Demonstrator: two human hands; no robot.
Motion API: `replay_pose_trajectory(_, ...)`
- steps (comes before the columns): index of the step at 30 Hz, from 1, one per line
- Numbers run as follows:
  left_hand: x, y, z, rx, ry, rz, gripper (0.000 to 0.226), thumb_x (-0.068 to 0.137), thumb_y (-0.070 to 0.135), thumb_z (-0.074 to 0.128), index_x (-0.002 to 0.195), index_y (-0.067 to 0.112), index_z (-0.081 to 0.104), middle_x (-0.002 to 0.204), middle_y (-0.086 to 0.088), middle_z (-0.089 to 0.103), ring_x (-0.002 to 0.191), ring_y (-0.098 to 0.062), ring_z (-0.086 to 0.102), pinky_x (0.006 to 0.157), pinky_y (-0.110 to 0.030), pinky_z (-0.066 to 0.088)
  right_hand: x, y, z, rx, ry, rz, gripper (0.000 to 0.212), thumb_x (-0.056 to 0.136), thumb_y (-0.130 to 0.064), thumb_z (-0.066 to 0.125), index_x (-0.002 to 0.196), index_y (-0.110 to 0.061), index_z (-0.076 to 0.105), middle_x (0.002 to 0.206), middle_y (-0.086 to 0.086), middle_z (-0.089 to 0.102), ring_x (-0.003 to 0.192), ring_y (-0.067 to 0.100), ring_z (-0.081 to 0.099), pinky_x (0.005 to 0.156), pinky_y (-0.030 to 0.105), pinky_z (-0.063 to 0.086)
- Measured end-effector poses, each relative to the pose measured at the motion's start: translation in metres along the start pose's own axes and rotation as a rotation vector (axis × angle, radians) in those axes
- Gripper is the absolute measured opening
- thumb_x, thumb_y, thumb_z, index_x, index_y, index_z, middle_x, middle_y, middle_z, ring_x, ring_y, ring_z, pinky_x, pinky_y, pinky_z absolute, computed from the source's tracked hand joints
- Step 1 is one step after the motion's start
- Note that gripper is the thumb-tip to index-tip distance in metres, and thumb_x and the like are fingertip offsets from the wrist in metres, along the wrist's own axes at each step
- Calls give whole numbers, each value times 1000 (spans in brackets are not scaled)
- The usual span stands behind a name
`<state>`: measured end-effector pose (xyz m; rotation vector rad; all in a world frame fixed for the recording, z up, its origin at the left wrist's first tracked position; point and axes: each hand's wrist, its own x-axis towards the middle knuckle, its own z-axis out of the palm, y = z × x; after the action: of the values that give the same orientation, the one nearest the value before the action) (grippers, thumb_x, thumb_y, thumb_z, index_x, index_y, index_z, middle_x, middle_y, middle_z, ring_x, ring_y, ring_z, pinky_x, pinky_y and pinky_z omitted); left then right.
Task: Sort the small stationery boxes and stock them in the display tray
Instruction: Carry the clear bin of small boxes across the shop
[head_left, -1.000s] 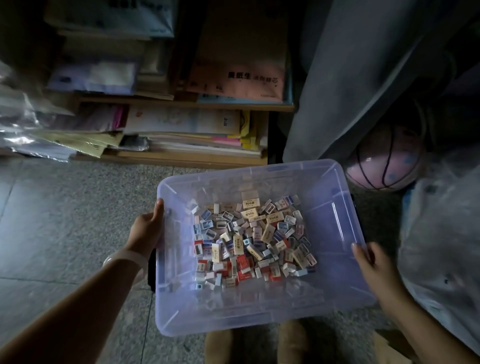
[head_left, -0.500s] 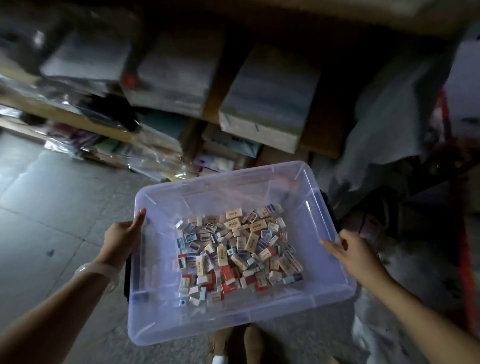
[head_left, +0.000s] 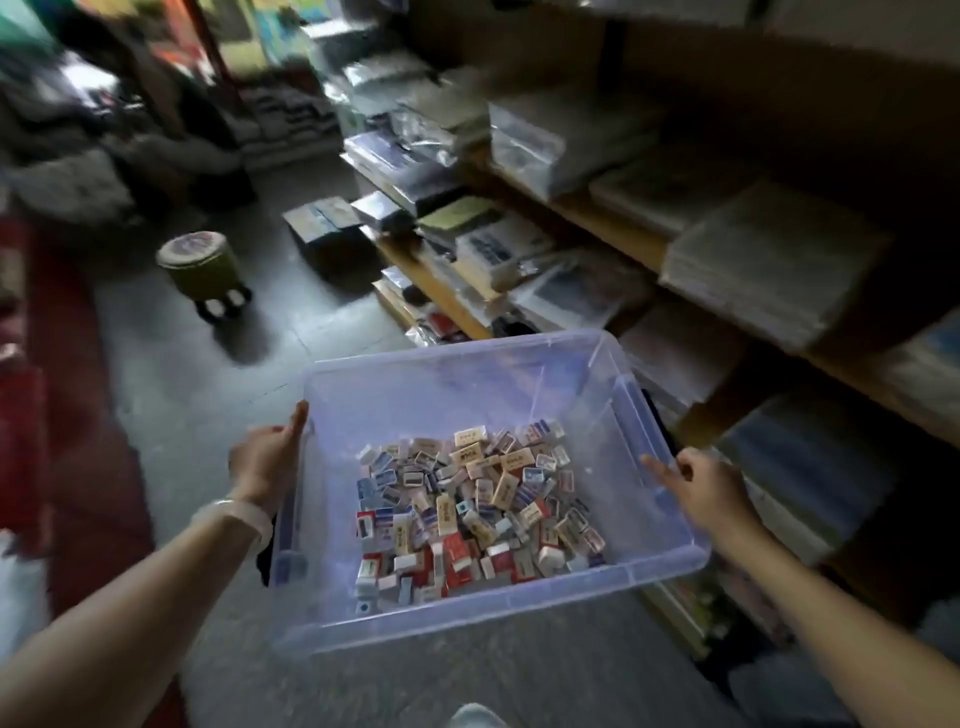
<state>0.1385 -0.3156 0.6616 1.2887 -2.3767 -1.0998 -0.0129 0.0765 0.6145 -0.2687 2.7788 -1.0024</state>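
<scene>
Hands are carrying a clear plastic bin (head_left: 519, 374) above the floor, one at each side wall. The left hand (head_left: 267, 457) is gripping the bin's left rim, thumb lying along the top edge and fingers going down the outside wall out of sight; a pale bangle (head_left: 236, 512) is sitting on that wrist. The right hand (head_left: 701, 486) is holding the bin's right rim, thumb reaching over the edge into the bin, the other fingers curling around the outside.

Small stationery boxes (head_left: 475, 509) are lying loose in a jumbled heap on the bin's bottom, crowding toward its near wall and leaving the far part bare; cream, blue-and-white and red ones are mixing together.

Beyond the bin's far-right corner, wooden shelves (head_left: 613, 228) are holding stacked paper packs and wrapped goods, blurred. Well beyond the bin's far-left corner, a small round green stool (head_left: 200, 267) is standing on the grey floor (head_left: 218, 374). A shoe tip (head_left: 475, 717) is showing just below the bin's near wall.
</scene>
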Motion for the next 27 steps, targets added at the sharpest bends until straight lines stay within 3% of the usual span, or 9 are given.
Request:
replay_pose_trajectory(2, 36, -20, -21, 37, 100, -13, 61, 99, 41, 42, 91, -15, 66, 95, -36, 62, 97, -45, 58, 78, -39, 40, 28, -44, 16, -12, -10, -62, 44, 85, -46, 56, 59, -13, 45, 52, 6, 47, 53, 23, 48, 54, 33, 36)
replay_pose_trajectory(7, 144, -71, -70, 57, 210, -6, 67, 94, 52, 41, 60, -2, 61, 76, -32, 61, 84, -43, 59, 79, -41, 40, 101, -142, 80, -64, -79, -147, 46, 87, -43, 58, 57, -14, 38, 51, 1, 40, 50, 16, 39, 47, 29, 24)
replay_pose_trajectory(9, 180, -83, -87, 51, 213, -49, 67, 93, 53, 41, 57, -1, 57, 72, -28, 57, 78, -38, 54, 76, -39, 36, 129, -180, 108, -73, -116, -166, 47, 88, -43, 57, 57, -14, 37, 53, 1, 40, 50, 15, 38, 46, 27, 22)
replay_pose_trajectory(12, 230, -92, -109, 67, 217, -115, 63, 100, 41, 42, 68, -10, 61, 75, -33, 55, 77, -35, 50, 73, -36, 29, 167, -229, 145, -109, -170, -172, 44, 89, -43, 55, 60, -15, 39, 56, 1, 43, 51, 13, 40, 47, 26, 24)
replay_pose_trajectory(17, 318, -95, -127, 138, 226, -130, 60, 100, 40, 41, 66, -5, 60, 79, -36, 57, 87, -45, 55, 84, -39, 37, 235, -285, 192, -127, -203, -187, 45, 88, -47, 54, 65, -9, 48, 61, 7, 52, 56, 19, 48, 49, 27, 31)
replay_pose_trajectory(21, 392, -90, -131, 112, 236, -155, 57, 99, 40, 42, 57, 2, 48, 55, -19, 40, 70, -33, 44, 68, -33, 25, 303, -323, 222, -174, -222, -208, 47, 88, -49, 53, 65, -8, 51, 62, 11, 56, 59, 24, 53, 51, 28, 34)
replay_pose_trajectory(27, 524, -75, -128, 115, 268, -209, 61, 98, 45, 41, 52, 6, 44, 52, -12, 40, 68, -32, 44, 68, -32, 27, 437, -390, 272, -189, -242, -243, 51, 87, -53, 53, 66, -6, 51, 63, 11, 56, 60, 24, 51, 54, 31, 35)
